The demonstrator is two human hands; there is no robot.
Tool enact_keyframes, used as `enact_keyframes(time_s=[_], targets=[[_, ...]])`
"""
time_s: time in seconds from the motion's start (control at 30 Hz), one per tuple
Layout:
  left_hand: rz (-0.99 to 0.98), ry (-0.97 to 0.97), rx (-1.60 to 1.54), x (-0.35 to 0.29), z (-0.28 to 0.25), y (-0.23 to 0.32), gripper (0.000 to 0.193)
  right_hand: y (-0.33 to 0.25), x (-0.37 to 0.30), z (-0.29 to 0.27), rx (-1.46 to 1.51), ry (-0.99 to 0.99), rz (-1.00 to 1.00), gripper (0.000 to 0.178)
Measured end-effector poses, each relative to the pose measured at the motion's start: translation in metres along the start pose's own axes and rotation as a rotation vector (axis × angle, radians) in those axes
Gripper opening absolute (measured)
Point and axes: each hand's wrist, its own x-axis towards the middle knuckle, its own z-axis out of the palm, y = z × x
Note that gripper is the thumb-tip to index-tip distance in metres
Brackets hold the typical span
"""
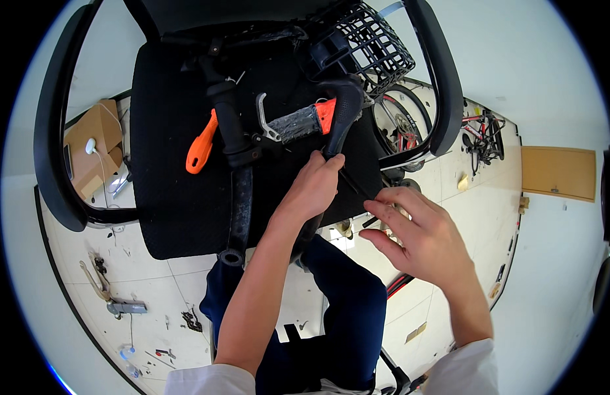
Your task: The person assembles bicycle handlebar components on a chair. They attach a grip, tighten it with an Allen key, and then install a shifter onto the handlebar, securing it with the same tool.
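A curved black drop handlebar with dark grips lies across the black chair seat. My left hand is closed around its right-hand branch, just below the black rubber brake hood. From beside that grip a thin dark strip runs toward my right hand. My right fingers are bent, with thumb and fingertips apart. Whether they touch the strip's end I cannot tell. Between the two branches lie a silver brake lever and a dark, plastic-looking roll with an orange end. An orange-handled tool rests beside the left branch.
At the seat's back right stands a black basket. Armrests flank the seat. A bicycle wheel and a red-and-black bicycle are beyond on the right. A cardboard box and scattered metal parts lie on the left floor.
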Motion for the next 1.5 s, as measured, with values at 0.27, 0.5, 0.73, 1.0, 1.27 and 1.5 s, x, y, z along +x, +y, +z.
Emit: enact_keyframes(time_s=[0.27, 0.5, 0.73, 1.0, 1.27, 1.5], targets=[[0.096, 0.074, 0.059, 0.017, 0.002, -0.018, 0.033, 0.006, 0.004, 0.017, 0.346, 0.062, 0.418, 0.012], [0.041, 0.040, 0.085, 0.008, 0.003, -0.007, 0.049, -0.010, -0.008, 0.047, 1.156, 0.498, 0.991, 0.035], [0.047, 0.023, -0.078, 0.003, 0.001, -0.005, 0.033, 0.002, -0.012, 0.038, 0.867, 0.239, 0.664, 0.020], [0.023, 0.023, -0.072, 0.003, 0.000, -0.003, 0.042, 0.013, 0.005, -0.004, -0.105, 0.013, -0.124, 0.030], [-0.016, 0.058, -0.023, 0.005, 0.001, 0.001, 0.049, 0.044, 0.024, -0.009, -0.361, 0.025, -0.508, 0.021], [0.028, 0.117, 0.031, 0.011, 0.003, -0.005, 0.037, 0.063, 0.026, 0.004, -0.322, 0.136, -0.474, 0.025]])
